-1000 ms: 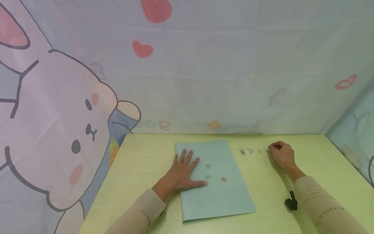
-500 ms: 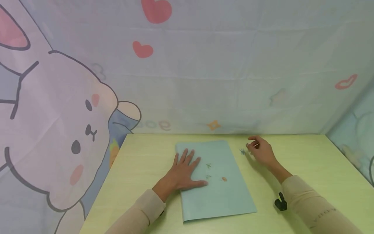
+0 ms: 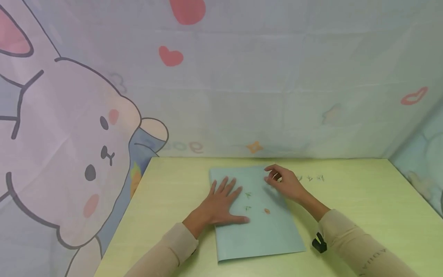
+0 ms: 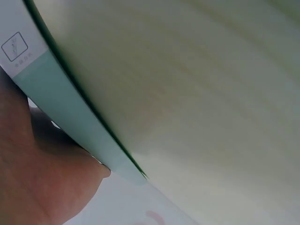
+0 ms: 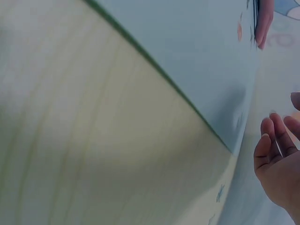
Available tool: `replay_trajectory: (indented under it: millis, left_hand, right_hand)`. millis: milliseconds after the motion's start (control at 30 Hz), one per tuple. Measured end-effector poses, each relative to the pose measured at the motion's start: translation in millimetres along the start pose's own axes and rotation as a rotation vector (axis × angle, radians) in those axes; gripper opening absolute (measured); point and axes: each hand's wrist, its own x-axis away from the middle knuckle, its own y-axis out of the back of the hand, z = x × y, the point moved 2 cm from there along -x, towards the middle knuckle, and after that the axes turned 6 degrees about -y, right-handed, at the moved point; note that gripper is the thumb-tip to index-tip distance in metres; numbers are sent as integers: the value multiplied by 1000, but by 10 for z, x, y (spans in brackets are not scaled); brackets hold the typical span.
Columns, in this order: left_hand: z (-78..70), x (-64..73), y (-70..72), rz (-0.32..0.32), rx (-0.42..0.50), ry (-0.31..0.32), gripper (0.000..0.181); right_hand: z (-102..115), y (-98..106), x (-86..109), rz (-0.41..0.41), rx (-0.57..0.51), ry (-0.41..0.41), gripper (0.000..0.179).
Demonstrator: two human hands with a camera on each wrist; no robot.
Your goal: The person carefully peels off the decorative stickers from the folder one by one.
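My left hand (image 3: 219, 204) rests flat on a pale blue-green folder (image 3: 259, 238), fingers spread over its left side. Beside it on the cover are two small green plant-like pictures (image 3: 248, 195) and an orange one (image 3: 267, 211). My right hand (image 3: 286, 184) hovers over the folder's far right corner, fingers loosely bent, thumb and index finger apart, nothing visible between them. Several small plant-like pictures (image 3: 309, 178) lie in a row on the table right of the folder. A blue one (image 5: 220, 192), hidden behind my right hand in the head view, shows in the right wrist view.
The light yellow-green table (image 3: 363, 215) ends at a fabric backdrop (image 3: 277, 96) printed with a rabbit and hearts. A small black device (image 3: 319, 243) sits at the right sleeve. In the left wrist view, the folder's spine (image 4: 70, 108) has a white label.
My right hand has moved left from the far end of the row, along the pictures, to over the folder's corner. The row's right-hand pictures are uncovered again. The left hand stays on the folder.
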Motion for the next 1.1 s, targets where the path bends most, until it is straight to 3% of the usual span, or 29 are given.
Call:
replay_trajectory:
  millis: [267, 500, 733, 900, 1100]
  left_hand:
    - [-24, -3, -6, 22, -16, 36, 114]
    - [-31, 3, 6, 14, -16, 29, 116]
    - [-35, 10, -2, 14, -28, 24, 115]
    - [-30, 6, -33, 20, -49, 25, 115]
    - [-35, 5, -27, 23, -63, 30, 115]
  right_hand:
    - [109, -178, 7, 78, -1, 32, 36]
    - [167, -322, 14, 135, -1, 60, 38]
    - [149, -483, 46, 173, 65, 120, 35]
    - [126, -557, 61, 156, 146, 148, 26]
    - [164, -570, 55, 136, 171, 172, 21]
